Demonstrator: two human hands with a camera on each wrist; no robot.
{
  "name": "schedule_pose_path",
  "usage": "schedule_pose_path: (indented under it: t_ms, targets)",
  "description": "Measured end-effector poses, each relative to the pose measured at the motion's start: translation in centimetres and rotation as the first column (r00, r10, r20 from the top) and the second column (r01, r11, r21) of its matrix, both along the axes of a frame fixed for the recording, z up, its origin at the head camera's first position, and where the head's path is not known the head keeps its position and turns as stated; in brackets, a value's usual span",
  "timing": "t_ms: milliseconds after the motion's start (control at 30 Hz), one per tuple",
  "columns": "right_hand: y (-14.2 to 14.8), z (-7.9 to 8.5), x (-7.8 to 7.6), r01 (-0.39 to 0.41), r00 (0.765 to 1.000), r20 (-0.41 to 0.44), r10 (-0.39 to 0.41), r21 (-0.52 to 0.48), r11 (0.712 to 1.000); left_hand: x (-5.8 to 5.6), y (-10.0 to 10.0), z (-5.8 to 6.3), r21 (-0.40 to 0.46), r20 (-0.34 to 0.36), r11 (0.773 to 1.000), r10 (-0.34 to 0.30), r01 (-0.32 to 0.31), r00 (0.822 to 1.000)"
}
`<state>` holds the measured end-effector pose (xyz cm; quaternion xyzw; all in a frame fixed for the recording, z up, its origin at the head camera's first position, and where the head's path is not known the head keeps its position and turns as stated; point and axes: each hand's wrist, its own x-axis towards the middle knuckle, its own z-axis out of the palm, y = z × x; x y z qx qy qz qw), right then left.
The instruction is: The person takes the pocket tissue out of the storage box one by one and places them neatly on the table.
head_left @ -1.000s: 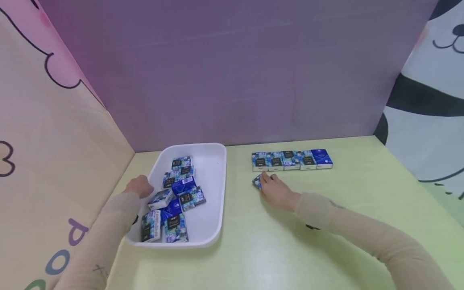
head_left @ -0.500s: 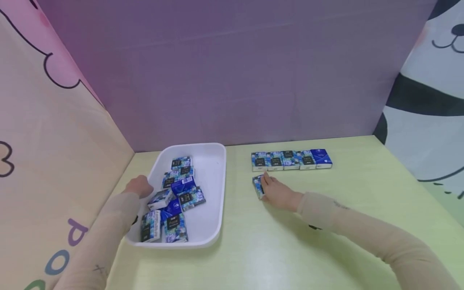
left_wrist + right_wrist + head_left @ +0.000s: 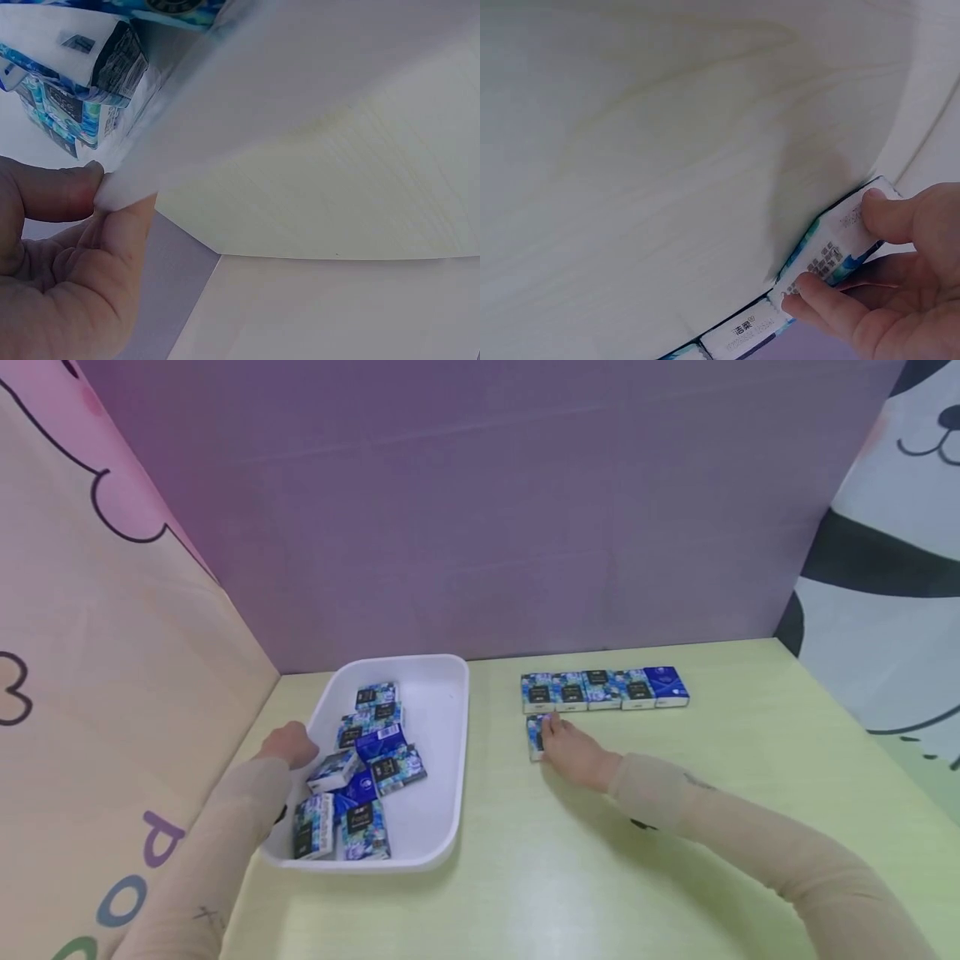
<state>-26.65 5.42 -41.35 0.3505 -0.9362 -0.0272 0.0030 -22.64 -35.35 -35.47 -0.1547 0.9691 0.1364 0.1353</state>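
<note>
My left hand [image 3: 288, 746] pinches the left rim of a white plastic tub [image 3: 442, 760]; in the left wrist view, thumb and fingers [image 3: 64, 193] close over its edge. Several small tissue packs [image 3: 363, 831] lie jumbled inside it, some floral blue, some plain dark blue. My right hand [image 3: 577, 757] grips a floral tissue pack [image 3: 534, 739] on the table, just in front of the leftmost pack of a row [image 3: 602, 692]. In the right wrist view, the thumb and fingers hold that pack [image 3: 829, 251] by its sides, its end near or against a neighbouring pack [image 3: 742, 330].
The row of several packs stands side by side near the back of the pale yellow table [image 3: 510, 877], its rightmost one plain dark blue. A purple partition [image 3: 480, 527] rises behind the table. Printed panels stand left and right.
My right hand has turned the tissue pack straight and moved it slightly back, closer to the row. The left hand has stayed on the tub rim.
</note>
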Motion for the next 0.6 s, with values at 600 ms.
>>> schedule_pose_path:
  t_ms: [600]
  targets:
    - [-0.5,-0.2,-1.3,0.053,0.998,-0.022,-0.054,-0.06,0.997,0.2,0.2,0.3,0.0,0.014,1.0,0.003,-0.003,1.0]
